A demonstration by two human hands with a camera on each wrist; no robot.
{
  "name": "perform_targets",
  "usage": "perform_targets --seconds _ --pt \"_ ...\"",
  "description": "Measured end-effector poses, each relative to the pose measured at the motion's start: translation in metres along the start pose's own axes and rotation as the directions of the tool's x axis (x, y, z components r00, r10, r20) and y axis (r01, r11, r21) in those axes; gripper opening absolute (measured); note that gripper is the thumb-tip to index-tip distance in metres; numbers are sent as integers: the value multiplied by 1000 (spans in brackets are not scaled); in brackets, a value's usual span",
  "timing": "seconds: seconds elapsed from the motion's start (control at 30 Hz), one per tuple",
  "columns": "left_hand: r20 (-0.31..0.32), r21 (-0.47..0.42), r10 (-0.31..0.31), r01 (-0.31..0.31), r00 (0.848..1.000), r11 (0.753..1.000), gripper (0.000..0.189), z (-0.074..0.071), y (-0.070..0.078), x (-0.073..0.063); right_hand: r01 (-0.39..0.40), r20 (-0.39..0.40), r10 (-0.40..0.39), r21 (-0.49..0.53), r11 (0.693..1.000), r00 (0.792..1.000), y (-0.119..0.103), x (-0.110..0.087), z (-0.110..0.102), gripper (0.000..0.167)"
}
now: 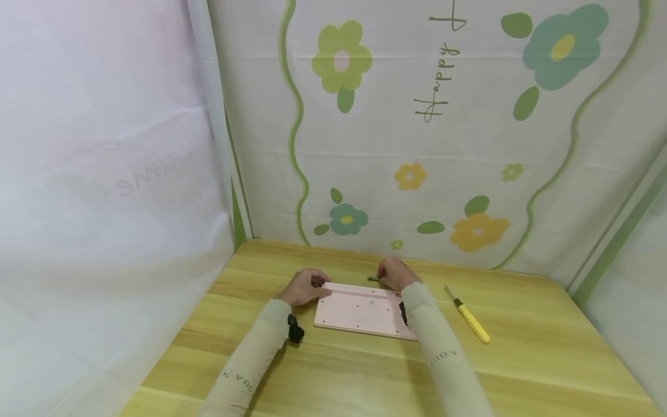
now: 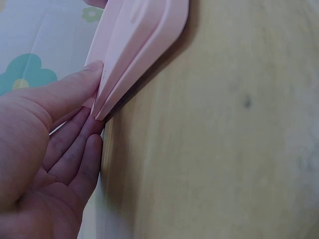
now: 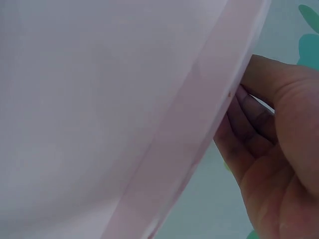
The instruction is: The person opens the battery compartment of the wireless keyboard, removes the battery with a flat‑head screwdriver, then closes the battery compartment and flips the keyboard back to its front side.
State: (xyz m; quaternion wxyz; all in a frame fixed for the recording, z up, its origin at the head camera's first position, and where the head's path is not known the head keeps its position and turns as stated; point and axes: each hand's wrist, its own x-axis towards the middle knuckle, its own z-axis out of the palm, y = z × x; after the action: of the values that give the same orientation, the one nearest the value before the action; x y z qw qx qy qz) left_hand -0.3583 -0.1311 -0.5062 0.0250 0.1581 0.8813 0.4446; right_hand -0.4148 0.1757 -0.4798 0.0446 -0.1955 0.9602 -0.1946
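A pale pink keyboard [image 1: 354, 311] lies with its screw-dotted underside up on the wooden table. My left hand [image 1: 306, 287] grips its far left corner. In the left wrist view, the thumb [image 2: 82, 89] presses on the pink shell and the other fingers lie under the edge. Beyond the keyboard's far edge, my right hand [image 1: 397, 273] pinches a small dark green battery [image 1: 373, 278], whose end sticks out to the left of the fingertips. The right wrist view has the right hand [image 3: 271, 144] partly behind the keyboard's edge [image 3: 199, 114], which hides the fingertips and the battery.
A screwdriver [image 1: 473, 322] with a yellow handle lies on the table [image 1: 542, 347] to the right of my right forearm. A white cloth [image 1: 375, 139] printed with flowers hangs behind the table's far edge. Another white cloth [image 1: 114, 191] hangs at the left.
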Motion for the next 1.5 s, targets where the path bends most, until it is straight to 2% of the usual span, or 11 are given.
perform_targets --seconds 0.13,0.27,0.43,0.57,0.83,1.07,1.2,1.5 --pt "6 -3 2 -2 1000 1000 27 1 1 0 27 -5 -27 -11 1000 1000 5 -5 -6 11" --pt "8 -7 3 -3 1000 1000 27 0 2 -1 51 -11 -51 -21 998 999 11 -11 -23 16" --pt "-2 -8 -2 2 1000 1000 26 -1 2 -1 115 -22 -116 -47 992 993 27 -22 -44 19" --pt "-2 -3 -4 4 1000 1000 27 1 1 -1 143 -30 -145 -55 988 989 42 -34 -52 19" --pt "-8 6 3 -3 1000 1000 25 2 0 -2 125 -61 -124 8 992 990 68 -56 -43 22" --pt "-10 16 -18 18 1000 1000 24 2 -2 1 112 -89 -105 78 991 990 84 -58 -27 17" --pt "-9 6 -5 5 1000 1000 27 2 2 -2 76 -82 -68 100 992 994 87 -56 -22 11" --pt "-21 9 -5 5 1000 1000 26 2 2 -3 91 -92 -82 98 991 992 84 -54 -20 9"
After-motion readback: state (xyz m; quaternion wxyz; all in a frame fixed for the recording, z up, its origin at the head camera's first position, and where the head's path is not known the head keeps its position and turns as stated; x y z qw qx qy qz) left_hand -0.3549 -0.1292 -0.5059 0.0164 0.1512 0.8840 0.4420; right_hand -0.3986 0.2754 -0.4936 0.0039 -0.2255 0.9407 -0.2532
